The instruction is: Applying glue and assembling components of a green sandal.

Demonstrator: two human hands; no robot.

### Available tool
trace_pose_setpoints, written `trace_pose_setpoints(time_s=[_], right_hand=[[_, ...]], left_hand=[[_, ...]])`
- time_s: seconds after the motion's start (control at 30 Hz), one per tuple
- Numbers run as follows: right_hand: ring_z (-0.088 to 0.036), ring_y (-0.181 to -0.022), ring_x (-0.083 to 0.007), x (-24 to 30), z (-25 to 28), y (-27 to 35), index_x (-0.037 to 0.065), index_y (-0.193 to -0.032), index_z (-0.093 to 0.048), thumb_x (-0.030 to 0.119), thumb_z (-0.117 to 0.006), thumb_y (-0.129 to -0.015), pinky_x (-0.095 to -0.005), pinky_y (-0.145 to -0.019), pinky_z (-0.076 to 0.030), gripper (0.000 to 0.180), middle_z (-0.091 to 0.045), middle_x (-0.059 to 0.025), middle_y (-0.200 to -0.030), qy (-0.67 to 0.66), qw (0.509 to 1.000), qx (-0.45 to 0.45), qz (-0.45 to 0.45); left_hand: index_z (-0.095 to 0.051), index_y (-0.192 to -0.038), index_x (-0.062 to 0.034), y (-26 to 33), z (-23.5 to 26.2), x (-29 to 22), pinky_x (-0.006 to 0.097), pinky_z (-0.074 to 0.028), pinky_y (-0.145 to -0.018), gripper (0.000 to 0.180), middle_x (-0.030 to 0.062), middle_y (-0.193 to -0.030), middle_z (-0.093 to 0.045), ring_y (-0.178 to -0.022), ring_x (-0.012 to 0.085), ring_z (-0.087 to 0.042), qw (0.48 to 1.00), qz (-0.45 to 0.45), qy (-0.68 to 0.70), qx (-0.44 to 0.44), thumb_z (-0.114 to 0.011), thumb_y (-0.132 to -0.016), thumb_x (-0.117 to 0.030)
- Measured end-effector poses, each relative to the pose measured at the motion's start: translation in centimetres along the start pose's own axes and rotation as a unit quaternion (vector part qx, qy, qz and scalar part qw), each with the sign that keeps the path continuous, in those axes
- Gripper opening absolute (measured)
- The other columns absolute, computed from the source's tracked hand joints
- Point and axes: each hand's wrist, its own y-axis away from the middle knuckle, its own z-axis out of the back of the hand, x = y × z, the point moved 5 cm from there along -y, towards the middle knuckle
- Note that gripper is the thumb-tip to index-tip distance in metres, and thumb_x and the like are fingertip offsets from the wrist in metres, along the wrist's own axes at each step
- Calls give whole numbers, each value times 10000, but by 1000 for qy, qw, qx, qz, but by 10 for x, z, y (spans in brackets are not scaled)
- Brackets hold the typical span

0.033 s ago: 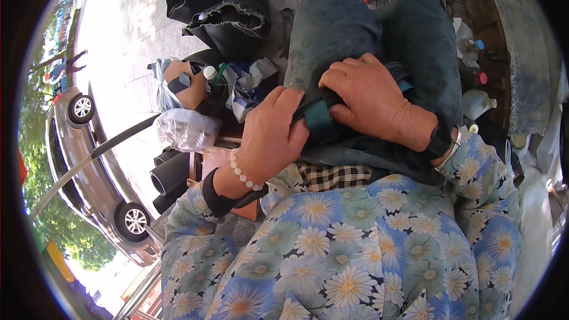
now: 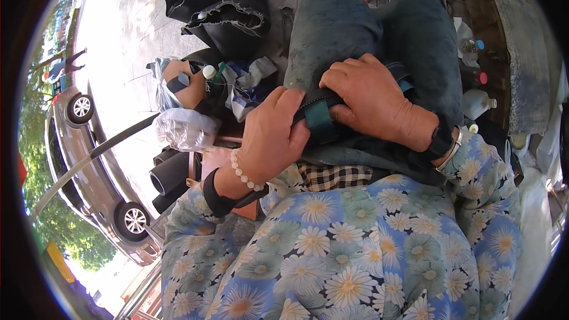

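Note:
Over my lap, my left hand (image 2: 271,133) and my right hand (image 2: 373,102) pinch the same black strap (image 2: 314,98) between fingers and thumbs. Its upper edge shows a row of small stitches or teeth. A dark teal band (image 2: 320,120) wraps across it in the gap between my hands. Part of the strap is hidden under my fingers, and I cannot tell what it belongs to. Dark grey-green cloth (image 2: 332,21) covers my legs beneath. A striped black end (image 2: 398,73) with a bit of blue sticks out beyond my right hand.
Black sheet material (image 2: 231,15) lies folded at the far left, with plastic bags (image 2: 186,129) and scraps nearer. Rolled dark sheets (image 2: 169,173) are by my left elbow. Bottles (image 2: 477,104) and a worn wooden box (image 2: 530,65) stand on the right. A car (image 2: 98,154) is parked at the left.

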Motion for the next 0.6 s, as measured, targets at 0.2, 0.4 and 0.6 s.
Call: trace_pose_setpoints(time_s=[0.2, 0.4, 0.6], right_hand=[[-581, -900, -246, -2, -1, -3, 78, -858, -557, 211, -677, -682, -366, -769, -416, 251, -598, -62, -866, -8, 1000, 20, 6], [-579, -900, -255, -7, -2, -7, 77, -851, -560, 208, -671, -678, -375, -779, -415, 243, -595, -66, -855, -23, 1000, -4, -6], [-575, -904, -270, -15, -9, -7, 76, -856, -566, 210, -663, -678, -385, -789, -416, 243, -593, -79, -857, -21, 999, 13, -27]], left_hand=[[-516, -1050, 24, 0, -3, 2, 433, -465, -658, 411, 201, -922, -551, -766, 415, -561, 999, 11, -31, 23, -569, -644, -6], [-513, -955, -7, -8, -5, 4, 438, -438, -560, 324, 156, -798, -515, -672, 368, -552, 997, -52, -52, -29, -605, -647, -48], [-524, -965, 5, -11, -7, 11, 436, -442, -566, 331, 163, -803, -529, -667, 369, -553, 997, -57, -44, -29, -603, -647, -45]])
